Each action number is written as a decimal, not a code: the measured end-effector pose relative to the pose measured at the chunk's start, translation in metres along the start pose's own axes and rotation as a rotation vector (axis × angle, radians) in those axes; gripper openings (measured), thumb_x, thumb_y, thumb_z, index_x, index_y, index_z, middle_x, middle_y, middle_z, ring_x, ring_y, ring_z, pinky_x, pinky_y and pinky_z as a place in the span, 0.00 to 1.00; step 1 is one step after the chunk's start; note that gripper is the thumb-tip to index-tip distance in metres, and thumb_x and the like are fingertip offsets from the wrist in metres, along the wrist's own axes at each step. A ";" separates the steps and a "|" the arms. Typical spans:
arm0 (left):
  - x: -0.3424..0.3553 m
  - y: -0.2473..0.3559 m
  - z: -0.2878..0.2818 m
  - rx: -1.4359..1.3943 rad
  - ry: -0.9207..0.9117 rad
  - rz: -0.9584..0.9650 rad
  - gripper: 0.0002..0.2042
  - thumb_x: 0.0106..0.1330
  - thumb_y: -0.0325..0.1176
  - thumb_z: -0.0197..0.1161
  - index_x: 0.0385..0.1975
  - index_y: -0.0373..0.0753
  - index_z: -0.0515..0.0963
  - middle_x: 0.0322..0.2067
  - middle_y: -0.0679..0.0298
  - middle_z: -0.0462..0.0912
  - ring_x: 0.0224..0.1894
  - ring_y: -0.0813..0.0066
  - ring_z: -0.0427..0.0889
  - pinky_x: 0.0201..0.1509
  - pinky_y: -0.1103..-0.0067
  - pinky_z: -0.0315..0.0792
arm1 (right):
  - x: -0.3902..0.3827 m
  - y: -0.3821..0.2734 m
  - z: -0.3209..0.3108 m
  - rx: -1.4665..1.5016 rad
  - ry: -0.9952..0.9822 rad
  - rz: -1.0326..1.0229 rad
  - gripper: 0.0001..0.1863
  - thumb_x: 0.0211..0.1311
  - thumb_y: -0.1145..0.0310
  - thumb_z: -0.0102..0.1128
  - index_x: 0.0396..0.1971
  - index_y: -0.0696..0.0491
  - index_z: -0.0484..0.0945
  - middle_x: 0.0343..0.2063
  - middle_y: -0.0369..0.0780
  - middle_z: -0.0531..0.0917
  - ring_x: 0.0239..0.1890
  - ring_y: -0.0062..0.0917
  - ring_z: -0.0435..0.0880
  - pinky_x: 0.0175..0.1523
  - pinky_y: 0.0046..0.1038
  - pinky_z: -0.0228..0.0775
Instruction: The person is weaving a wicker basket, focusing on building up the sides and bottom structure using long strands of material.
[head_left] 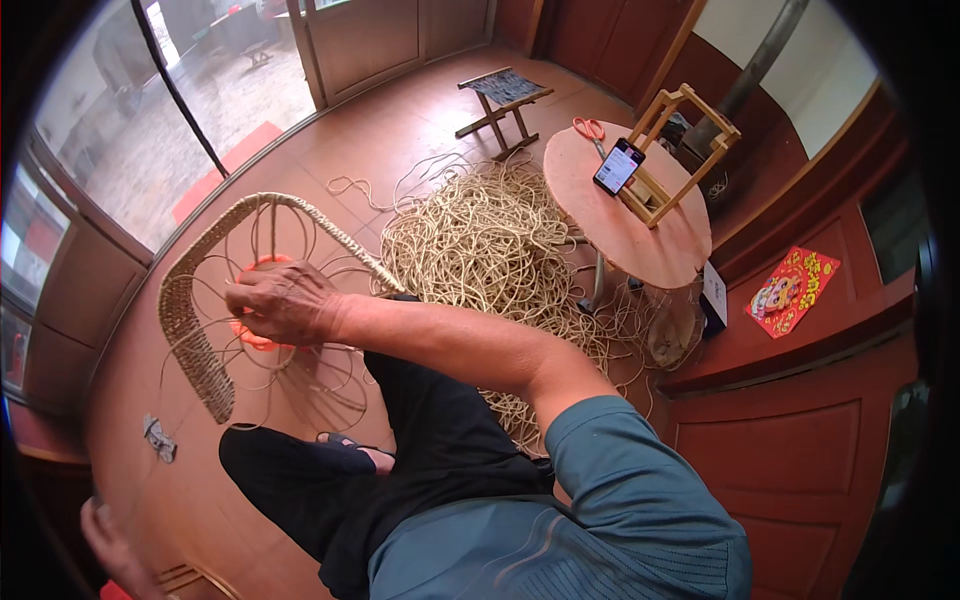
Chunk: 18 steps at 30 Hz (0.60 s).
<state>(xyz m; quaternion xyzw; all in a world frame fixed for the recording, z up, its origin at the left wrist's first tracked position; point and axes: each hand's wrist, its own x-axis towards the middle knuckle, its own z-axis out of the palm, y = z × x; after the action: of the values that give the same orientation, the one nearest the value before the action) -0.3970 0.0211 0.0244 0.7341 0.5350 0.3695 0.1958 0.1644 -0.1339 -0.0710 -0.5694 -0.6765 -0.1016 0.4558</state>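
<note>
A half-woven piece [190, 345] of twisted straw-coloured cord, with a bent, angular rim, stands in front of me at the left. Thin strands spread from it around an orange ring [262, 340]. My right hand [282, 303] reaches across from the right, over the ring. Its fingers are pinched together among the strands; what lies between them is hidden. My left hand [112, 545] is low at the left edge, apart from the woven piece. It is blurred and partly cut off, so its grip does not show.
A big heap of loose straw cord [480, 240] lies on the floor ahead. Beside it, a round table [665, 250] bears orange-handled scissors [590, 130], a phone [620, 165] and a wooden frame [690, 150]. A folding stool [505, 90] stands beyond; a crumpled scrap [158, 440] lies left.
</note>
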 end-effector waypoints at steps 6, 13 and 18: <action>-0.077 0.032 0.224 -0.372 -0.310 -0.002 0.31 0.85 0.45 0.64 0.80 0.36 0.64 0.69 0.53 0.79 0.66 0.58 0.82 0.72 0.67 0.75 | 0.027 -0.023 0.002 0.199 0.152 0.128 0.07 0.67 0.63 0.70 0.42 0.45 0.84 0.36 0.40 0.89 0.40 0.39 0.91 0.46 0.41 0.81; -0.055 0.062 0.232 -0.696 -0.231 -0.281 0.26 0.87 0.41 0.56 0.78 0.38 0.67 0.67 0.52 0.81 0.62 0.64 0.84 0.62 0.71 0.84 | -0.019 -0.033 0.028 0.251 0.180 0.244 0.06 0.69 0.66 0.71 0.41 0.47 0.83 0.34 0.41 0.85 0.40 0.40 0.88 0.45 0.43 0.79; -0.040 0.054 0.223 -0.806 -0.381 -0.300 0.25 0.86 0.40 0.53 0.77 0.37 0.71 0.66 0.53 0.83 0.61 0.65 0.85 0.62 0.71 0.83 | -0.066 -0.045 0.047 0.175 0.203 0.404 0.07 0.72 0.63 0.72 0.46 0.46 0.87 0.37 0.39 0.85 0.41 0.37 0.89 0.46 0.40 0.81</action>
<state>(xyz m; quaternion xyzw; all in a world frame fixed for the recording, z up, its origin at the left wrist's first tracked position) -0.2014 -0.0109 -0.0972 0.5688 0.4035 0.3742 0.6112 0.0979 -0.1629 -0.1283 -0.6385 -0.5058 -0.0059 0.5801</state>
